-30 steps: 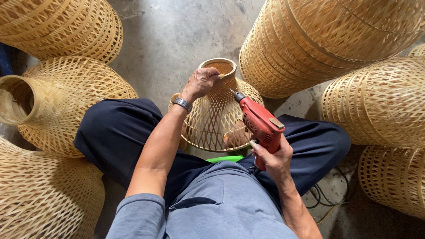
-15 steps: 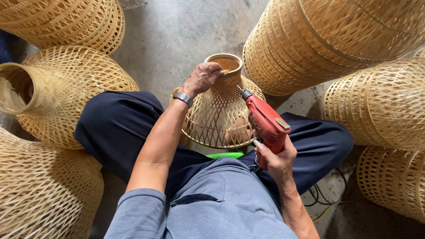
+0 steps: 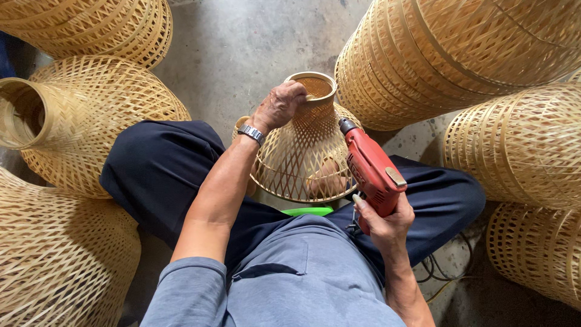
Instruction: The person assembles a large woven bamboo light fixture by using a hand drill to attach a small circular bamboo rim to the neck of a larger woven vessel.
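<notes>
The right hand (image 3: 387, 221) is gripping a red electric drill (image 3: 372, 169), its tip just beside the small woven bamboo lampshade (image 3: 302, 154) resting between the knees. The left hand (image 3: 278, 106) is clasping its neck ring. Drilling looks about to begin; finished shades (image 3: 85, 121) are lying around.

One head-worn cam only, so no shared view. Looks steeply down from above the seated person's lap, close in, facing fwd over the small woven bamboo bell-shaped shade (image 3: 302, 145) at frame centre. Grey concrete floor (image 3: 242, 48) beyond it; larger woven bamboo shades (image 3: 78, 127) crowd both sides.
</notes>
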